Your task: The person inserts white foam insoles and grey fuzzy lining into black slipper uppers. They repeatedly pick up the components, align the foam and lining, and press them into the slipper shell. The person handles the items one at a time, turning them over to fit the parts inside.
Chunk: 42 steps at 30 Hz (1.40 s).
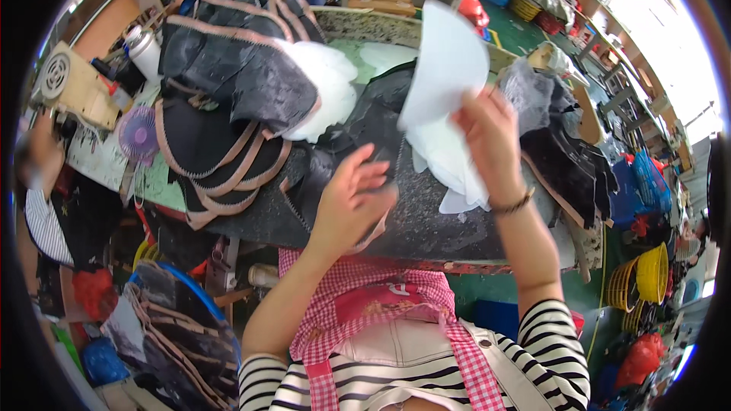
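Note:
My right hand (491, 133) grips a thin white rounded sheet (445, 61), raised above the worktable (434, 236). Below that sheet lies a loose stack of similar white sheets (449, 160). Over the near middle of the table my left hand (354, 202) is spread, its thumb a little blurred. Close by it, and partly hidden by it, rests a dark leather-like piece (308, 183) with a zigzag edge. Left of this, several black pieces (205, 137) with pinkish-tan edging are piled, and more white sheets (327, 84) stick out beside them.
At the right lie dark pieces (567, 167). A sewing machine (76, 87), purple fan (138, 135) and steel flask (143, 53) stand at the left. Another person's striped sleeve (47, 224) shows there. A blue-rimmed basket (190, 281) of cut pieces sits low left; yellow baskets (651, 274) stand right.

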Motion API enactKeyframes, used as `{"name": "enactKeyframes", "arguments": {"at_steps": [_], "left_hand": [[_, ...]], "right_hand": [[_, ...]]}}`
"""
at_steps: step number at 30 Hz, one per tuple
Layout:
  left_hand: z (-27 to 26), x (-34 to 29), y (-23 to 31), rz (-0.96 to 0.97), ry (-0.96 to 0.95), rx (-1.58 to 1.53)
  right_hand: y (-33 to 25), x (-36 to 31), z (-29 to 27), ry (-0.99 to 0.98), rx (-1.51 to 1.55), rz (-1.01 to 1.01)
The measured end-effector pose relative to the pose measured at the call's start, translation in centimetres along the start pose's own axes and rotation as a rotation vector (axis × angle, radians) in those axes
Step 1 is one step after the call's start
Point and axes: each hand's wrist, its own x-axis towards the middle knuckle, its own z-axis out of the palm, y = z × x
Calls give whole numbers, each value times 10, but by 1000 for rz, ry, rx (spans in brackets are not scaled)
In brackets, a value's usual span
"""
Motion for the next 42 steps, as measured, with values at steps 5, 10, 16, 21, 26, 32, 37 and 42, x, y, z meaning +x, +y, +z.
{"name": "enactKeyframes", "arguments": {"at_steps": [5, 10, 16, 21, 26, 32, 37, 42], "left_hand": [[-22, 2, 39, -105, -70, -103], [-87, -5, 56, -274, -240, 586], [-98, -20, 9, -201, 65, 254], [-112, -30, -19, -228, 52, 516], [-102, -28, -14, -194, 48, 782], [-87, -39, -8, 156, 435, 1327], [-77, -35, -22, 318, 237, 804], [-113, -26, 48, 262, 22, 858]], "right_hand": [[27, -77, 50, 74, 297, 280], [45, -72, 15, -299, -195, 439], [68, -73, 30, -436, -575, 407], [73, -73, 29, -491, -771, 464], [84, -87, 25, -500, -785, 284], [62, -71, 20, -478, -1403, -258], [105, 54, -38, 20, -1101, -63], [113, 123, -55, -67, -1101, 49]]}}
